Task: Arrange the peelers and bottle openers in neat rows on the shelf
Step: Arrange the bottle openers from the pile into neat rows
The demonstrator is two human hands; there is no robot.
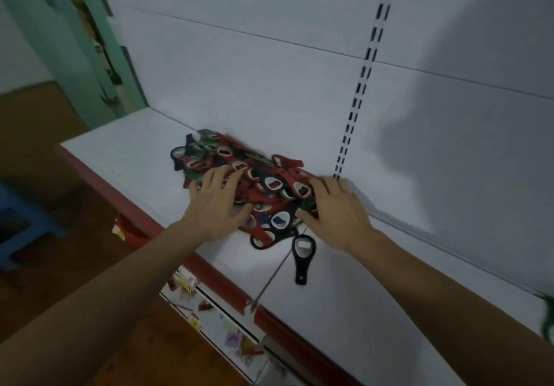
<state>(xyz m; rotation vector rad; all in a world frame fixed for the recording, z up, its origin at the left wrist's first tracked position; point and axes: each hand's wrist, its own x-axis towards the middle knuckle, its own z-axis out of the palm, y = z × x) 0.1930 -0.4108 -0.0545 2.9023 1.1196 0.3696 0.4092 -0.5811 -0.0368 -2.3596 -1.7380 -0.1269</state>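
Head view: tangled pile (254, 187) of red, black and green openers with oval holes, on white shelf (126, 157) by back panel (269, 86). Left hand (215, 208) and right hand (335, 214) rest on pile with fingers spread, gripping nothing. One black opener (302, 253) lies just in front.

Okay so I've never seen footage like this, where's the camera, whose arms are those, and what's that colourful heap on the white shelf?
No machine here: the one picture comes from a wide-angle camera worn on a person's head, looking forward and down, so the two bare arms are the wearer's own. On the white shelf lies a tangled pile of red, black and green bottle openers; whether peelers are mixed in, I cannot tell. One black opener lies apart, nearer the camera. The left hand and right hand rest palm-down on the pile's two sides; neither plainly grips anything.
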